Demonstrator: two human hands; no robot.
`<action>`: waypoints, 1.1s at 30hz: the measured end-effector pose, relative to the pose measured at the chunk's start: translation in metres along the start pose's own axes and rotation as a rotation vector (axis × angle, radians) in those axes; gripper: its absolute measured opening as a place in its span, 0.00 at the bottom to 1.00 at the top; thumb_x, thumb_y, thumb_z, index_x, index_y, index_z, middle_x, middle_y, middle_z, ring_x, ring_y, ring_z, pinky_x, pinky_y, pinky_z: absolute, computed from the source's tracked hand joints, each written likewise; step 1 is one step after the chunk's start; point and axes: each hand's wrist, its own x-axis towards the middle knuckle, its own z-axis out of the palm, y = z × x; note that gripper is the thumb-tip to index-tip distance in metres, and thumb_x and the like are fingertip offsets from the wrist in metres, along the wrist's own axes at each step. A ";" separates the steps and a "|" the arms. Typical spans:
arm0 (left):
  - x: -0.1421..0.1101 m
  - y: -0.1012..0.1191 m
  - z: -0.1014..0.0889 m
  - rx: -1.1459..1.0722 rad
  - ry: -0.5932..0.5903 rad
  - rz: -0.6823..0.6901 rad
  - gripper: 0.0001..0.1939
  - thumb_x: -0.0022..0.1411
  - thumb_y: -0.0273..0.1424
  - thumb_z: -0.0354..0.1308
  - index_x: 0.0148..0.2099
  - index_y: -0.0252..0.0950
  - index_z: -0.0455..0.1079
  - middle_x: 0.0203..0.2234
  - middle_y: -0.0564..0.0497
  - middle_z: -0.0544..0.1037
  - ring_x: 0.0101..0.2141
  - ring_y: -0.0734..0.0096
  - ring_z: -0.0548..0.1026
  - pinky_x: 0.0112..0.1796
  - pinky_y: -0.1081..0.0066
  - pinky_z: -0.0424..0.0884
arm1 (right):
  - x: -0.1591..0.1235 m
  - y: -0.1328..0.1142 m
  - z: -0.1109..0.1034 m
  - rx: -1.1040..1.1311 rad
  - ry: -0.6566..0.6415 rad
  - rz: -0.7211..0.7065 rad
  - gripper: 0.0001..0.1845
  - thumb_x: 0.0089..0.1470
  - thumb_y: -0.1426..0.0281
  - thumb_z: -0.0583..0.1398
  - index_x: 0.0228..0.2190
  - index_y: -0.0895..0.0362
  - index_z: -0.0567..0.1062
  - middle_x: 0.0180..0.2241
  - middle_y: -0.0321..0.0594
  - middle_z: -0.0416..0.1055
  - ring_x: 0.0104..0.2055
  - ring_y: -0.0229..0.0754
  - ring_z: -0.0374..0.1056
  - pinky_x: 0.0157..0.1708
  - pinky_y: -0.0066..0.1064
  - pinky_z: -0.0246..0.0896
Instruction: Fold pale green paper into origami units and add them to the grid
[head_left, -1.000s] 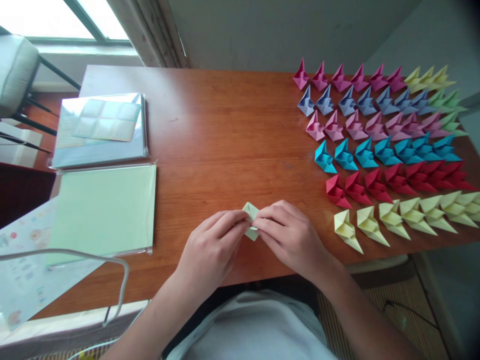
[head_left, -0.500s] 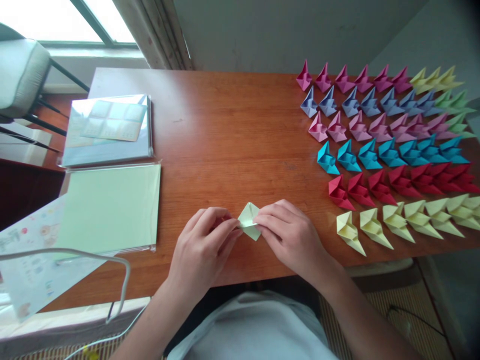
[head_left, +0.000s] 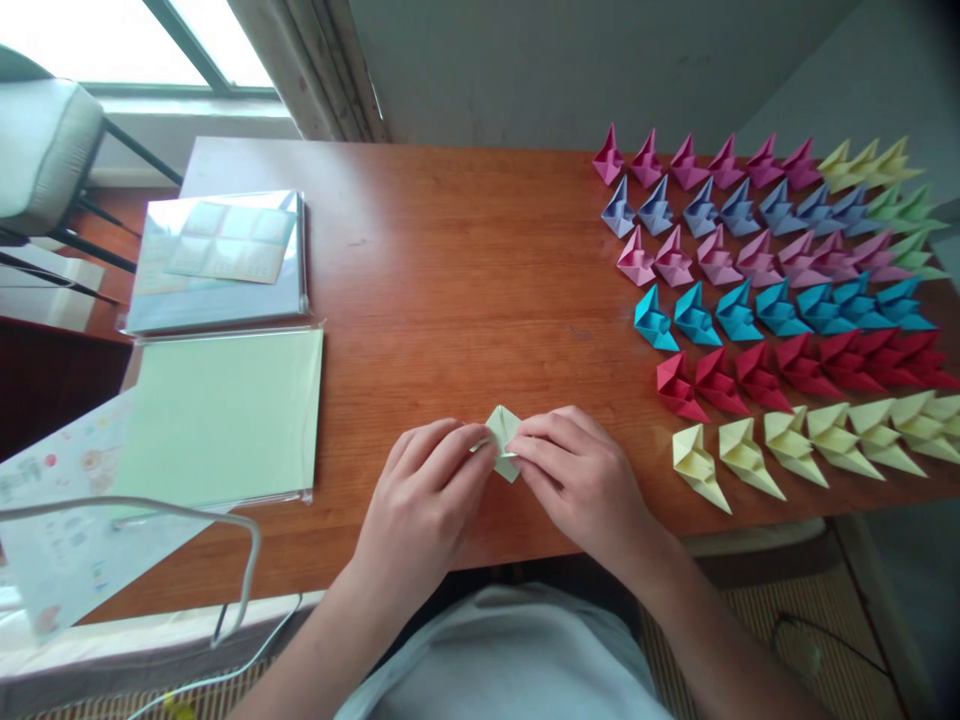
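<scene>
A small pale green folded paper piece point(head_left: 502, 430) lies on the wooden table point(head_left: 450, 270) near its front edge. My left hand point(head_left: 427, 500) pinches its left side with curled fingers. My right hand point(head_left: 581, 480) presses and grips its right side, fingers bent over the paper. Most of the piece is hidden under my fingertips; only its pointed top shows.
Rows of finished folded paper figures point(head_left: 765, 300) in pink, blue, teal, red and pale yellow fill the right side. A pack of pale green sheets point(head_left: 217, 415) and a plastic-wrapped pack point(head_left: 217, 260) lie at the left. A white cable point(head_left: 187, 520) loops at the front left, and a chair point(head_left: 45, 150) stands beyond the table's left end.
My left fingers have closed in on the paper piece again after drawing back slightly; the piece's visible tip has shrunk. My right hand has barely moved.
</scene>
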 end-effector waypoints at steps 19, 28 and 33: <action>0.002 0.007 0.005 -0.028 0.018 -0.110 0.07 0.66 0.23 0.58 0.43 0.39 0.74 0.41 0.54 0.83 0.38 0.68 0.79 0.41 0.70 0.71 | -0.004 0.003 -0.008 -0.009 0.015 -0.049 0.10 0.65 0.77 0.58 0.44 0.55 0.76 0.43 0.42 0.77 0.45 0.43 0.71 0.48 0.38 0.67; 0.006 0.007 0.002 -0.030 -0.005 -0.144 0.05 0.68 0.25 0.58 0.42 0.39 0.74 0.40 0.55 0.83 0.36 0.70 0.79 0.39 0.71 0.72 | -0.005 0.006 -0.008 -0.038 0.029 0.032 0.07 0.65 0.73 0.58 0.37 0.55 0.77 0.37 0.42 0.73 0.40 0.43 0.69 0.44 0.36 0.67; 0.008 0.007 0.002 -0.020 -0.010 -0.181 0.06 0.69 0.26 0.56 0.44 0.40 0.75 0.40 0.55 0.83 0.36 0.69 0.80 0.37 0.71 0.72 | -0.002 0.010 -0.009 -0.044 0.022 0.052 0.08 0.65 0.72 0.59 0.37 0.53 0.79 0.36 0.40 0.75 0.38 0.42 0.69 0.42 0.36 0.67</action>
